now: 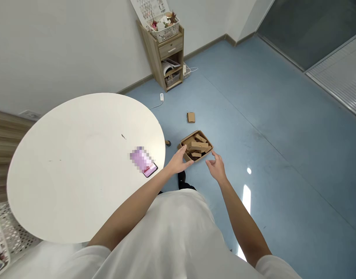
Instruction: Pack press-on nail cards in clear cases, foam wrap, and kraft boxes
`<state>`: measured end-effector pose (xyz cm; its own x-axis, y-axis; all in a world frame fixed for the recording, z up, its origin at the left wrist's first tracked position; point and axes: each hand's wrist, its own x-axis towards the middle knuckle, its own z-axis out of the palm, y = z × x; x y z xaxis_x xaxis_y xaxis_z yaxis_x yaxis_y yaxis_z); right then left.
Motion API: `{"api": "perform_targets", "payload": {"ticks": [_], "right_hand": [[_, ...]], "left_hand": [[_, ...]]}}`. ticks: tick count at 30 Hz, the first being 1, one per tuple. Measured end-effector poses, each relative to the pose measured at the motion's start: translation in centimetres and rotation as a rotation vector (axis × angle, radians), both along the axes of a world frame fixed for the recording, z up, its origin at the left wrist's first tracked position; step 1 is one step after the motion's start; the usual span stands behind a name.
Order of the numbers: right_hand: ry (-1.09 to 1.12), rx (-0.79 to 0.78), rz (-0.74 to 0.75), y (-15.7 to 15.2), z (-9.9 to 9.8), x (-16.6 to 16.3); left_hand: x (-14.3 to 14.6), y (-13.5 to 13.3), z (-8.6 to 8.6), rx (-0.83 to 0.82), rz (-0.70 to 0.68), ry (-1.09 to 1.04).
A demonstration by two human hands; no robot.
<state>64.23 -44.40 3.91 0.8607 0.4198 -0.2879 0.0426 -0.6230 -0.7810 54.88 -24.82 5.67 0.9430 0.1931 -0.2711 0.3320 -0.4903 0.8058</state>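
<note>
A brown cardboard box (203, 157) with no lid over it appears ahead of me above the blue floor. Inside it lie several small, flat cardboard boxes (199, 145) at mixed angles. My left hand (178, 161) is at its left near corner, thumb and fingers spread. At the right near corner is my right hand (216, 166), fingers curved but apart, with nothing in it. From this angle I cannot tell whether either hand touches the box. One more small cardboard box (191, 117) lies on the floor beyond.
A round white table (87, 166) stands at my left, with a phone (150, 169) near its right edge. Against the wall is a wooden cabinet (170, 49) bearing a white basket (167, 33). A white power strip (162, 97) with a cord lies by the table.
</note>
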Motion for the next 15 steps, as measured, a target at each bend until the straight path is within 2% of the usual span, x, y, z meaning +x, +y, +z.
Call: {"api": "perform_targets", "payload": {"ticks": [3,7,11,15], "right_hand": [[0.058,-0.011,0.021,0.0,-0.1,-1.5],[0.094,0.022,0.046,1.5,0.2,-3.3],[0.086,0.090,0.138,4.8,1.0,-5.6],[0.056,0.161,0.296,8.9,2.1,-9.7]], "left_hand": [[-2.8,0.5,0.1,-0.021,0.048,0.049],[-7.5,1.8,1.2,-0.104,0.119,0.089],[-13.3,3.5,2.6,-0.111,0.249,0.056],[-20.8,4.3,3.5,-0.103,0.443,0.008]]}}
